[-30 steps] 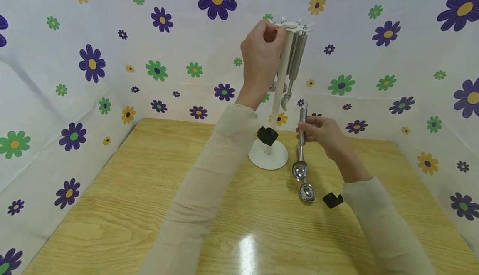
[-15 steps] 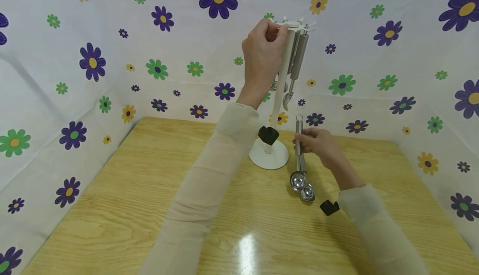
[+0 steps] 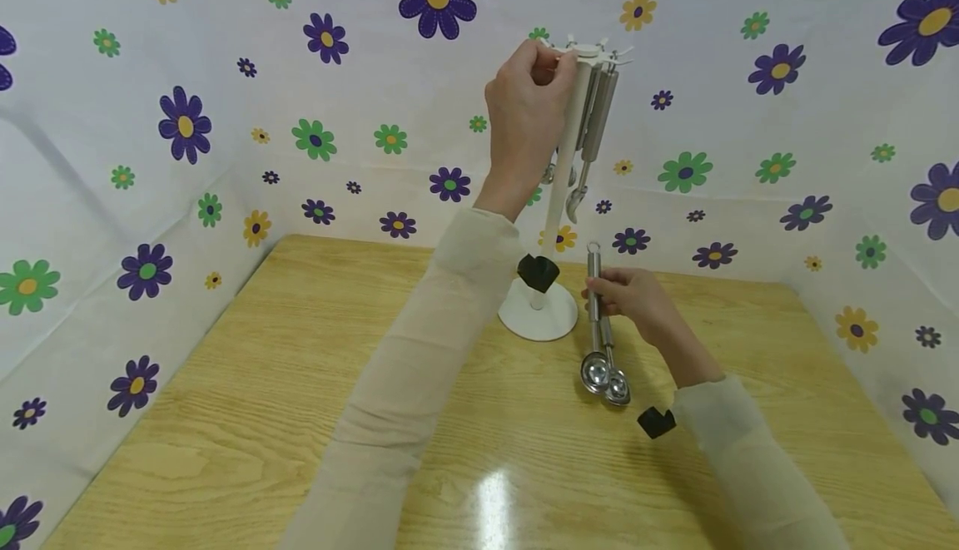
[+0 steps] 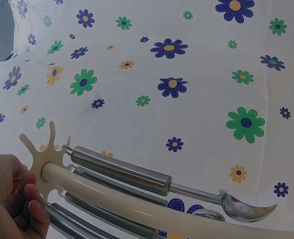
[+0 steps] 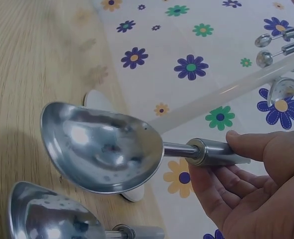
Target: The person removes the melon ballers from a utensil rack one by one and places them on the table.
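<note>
Currently, your left hand [image 3: 528, 109] holds the rack [image 3: 563, 167] and your right hand [image 3: 637, 302] a scoop [image 3: 595, 373].
Your left fingers pinch the rack's top; a sideways pull could tip it. Next rightward, the scoop is just beside a second scoop [image 3: 618, 387] on the tabletop [image 3: 300, 417]; a low swing could knock that one. Your right fingers pinch the held one's handle [image 3: 594, 264]; a loose pinch could let it slip.

Shiny metal scoop [image 5: 114, 149], bowl end down, near white upright stand [image 3: 558, 192]
</note>
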Demonstrator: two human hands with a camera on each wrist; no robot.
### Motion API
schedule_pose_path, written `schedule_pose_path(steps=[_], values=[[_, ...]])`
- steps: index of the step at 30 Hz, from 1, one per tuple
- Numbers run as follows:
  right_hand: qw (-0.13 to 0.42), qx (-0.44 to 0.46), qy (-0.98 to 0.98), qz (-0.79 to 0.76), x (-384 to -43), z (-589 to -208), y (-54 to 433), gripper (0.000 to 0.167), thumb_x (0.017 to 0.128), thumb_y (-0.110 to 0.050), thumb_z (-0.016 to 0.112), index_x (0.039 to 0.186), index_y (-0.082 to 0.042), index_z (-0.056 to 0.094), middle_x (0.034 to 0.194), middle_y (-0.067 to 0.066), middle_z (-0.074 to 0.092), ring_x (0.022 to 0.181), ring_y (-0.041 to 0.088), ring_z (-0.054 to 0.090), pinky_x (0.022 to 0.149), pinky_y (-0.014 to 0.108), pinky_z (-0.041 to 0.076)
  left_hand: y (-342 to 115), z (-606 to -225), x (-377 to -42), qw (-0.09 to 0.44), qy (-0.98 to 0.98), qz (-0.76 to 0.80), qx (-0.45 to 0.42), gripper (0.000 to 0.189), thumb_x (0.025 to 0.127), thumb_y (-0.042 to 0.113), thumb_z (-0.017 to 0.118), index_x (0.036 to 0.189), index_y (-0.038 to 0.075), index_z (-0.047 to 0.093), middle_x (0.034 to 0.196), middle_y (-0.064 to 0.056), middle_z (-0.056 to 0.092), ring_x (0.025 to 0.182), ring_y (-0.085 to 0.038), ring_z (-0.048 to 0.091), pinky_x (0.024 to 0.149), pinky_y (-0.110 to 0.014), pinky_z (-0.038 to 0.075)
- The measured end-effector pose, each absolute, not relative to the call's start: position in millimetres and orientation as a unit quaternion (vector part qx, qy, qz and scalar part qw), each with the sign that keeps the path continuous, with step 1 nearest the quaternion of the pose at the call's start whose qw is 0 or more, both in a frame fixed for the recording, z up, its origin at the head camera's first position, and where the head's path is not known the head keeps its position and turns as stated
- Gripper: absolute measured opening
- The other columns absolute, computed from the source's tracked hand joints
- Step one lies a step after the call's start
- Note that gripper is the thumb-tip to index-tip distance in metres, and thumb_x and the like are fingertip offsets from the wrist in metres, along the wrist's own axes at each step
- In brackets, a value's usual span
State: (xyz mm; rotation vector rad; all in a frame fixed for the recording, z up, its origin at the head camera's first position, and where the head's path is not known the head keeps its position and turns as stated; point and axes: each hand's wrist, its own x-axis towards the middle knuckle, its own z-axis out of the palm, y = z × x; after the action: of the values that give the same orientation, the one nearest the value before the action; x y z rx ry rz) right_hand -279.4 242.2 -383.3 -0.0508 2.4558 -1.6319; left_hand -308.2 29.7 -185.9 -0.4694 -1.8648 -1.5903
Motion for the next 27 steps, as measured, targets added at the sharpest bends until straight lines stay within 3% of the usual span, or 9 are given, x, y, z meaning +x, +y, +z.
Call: schedule_pose_path(steps=[9,15,22,27], values=[[0.094,-0.031,0.836,-0.54,-277.0,-387.0,255.1,0.045,0.107,-0.029,0.059,0.13,0.009,0.06,0.12,0.023,0.069,0.095,0.022,0.071,0.085,0.027,0.057,29.8,-185.6,-308.6,0.32,-0.709,-0.602,-0.179,0.016,0.106,0.016,0.06,0.105,0.002,0.067,0.09,-0.006,0.068,0.078,-0.011,0.061,0.068,-0.018,0.054],[0.101,-0.02,0.842,-0.53,-276.7,-390.4,269.4,0.052,0.107,-0.033,0.058,0.136,0.011,0.056,0.123,0.024,0.068,0.096,0.017,0.069,0.086,0.025,0.056,29.6,-185.2,-307.8,0.317,-0.714,-0.599,-0.176,0.016,0.106,0.016,0.06,0.105,0.002,0.067,0.091,-0.006,0.068,0.079,-0.011,0.061,0.069,-0.018,0.054],[0.111,-0.011,0.846,-0.521,-273.1,-395.2,287.7,0.058,0.109,-0.035,0.055,0.14,0.013,0.051,0.129,0.028,0.064,0.101,0.024,0.07,0.089,0.024,0.055,30.0,-186.1,-308.4,0.321,-0.709,-0.602,-0.178,0.016,0.106,0.017,0.061,0.104,0.002,0.067,0.091,-0.007,0.069,0.079,-0.011,0.061,0.069,-0.018,0.055],[0.111,-0.017,0.848,-0.517,-269.2,-397.7,299.7,0.058,0.11,-0.033,0.054,0.142,0.015,0.048,0.13,0.028,0.064,0.099,0.019,0.07,0.09,0.025,0.055,29.9,-185.8,-307.6,0.319,-0.709,-0.603,-0.177,0.016,0.106,0.017,0.06,0.105,0.002,0.067,0.092,-0.007,0.069,0.08,-0.012,0.062,0.07,-0.018,0.055]])
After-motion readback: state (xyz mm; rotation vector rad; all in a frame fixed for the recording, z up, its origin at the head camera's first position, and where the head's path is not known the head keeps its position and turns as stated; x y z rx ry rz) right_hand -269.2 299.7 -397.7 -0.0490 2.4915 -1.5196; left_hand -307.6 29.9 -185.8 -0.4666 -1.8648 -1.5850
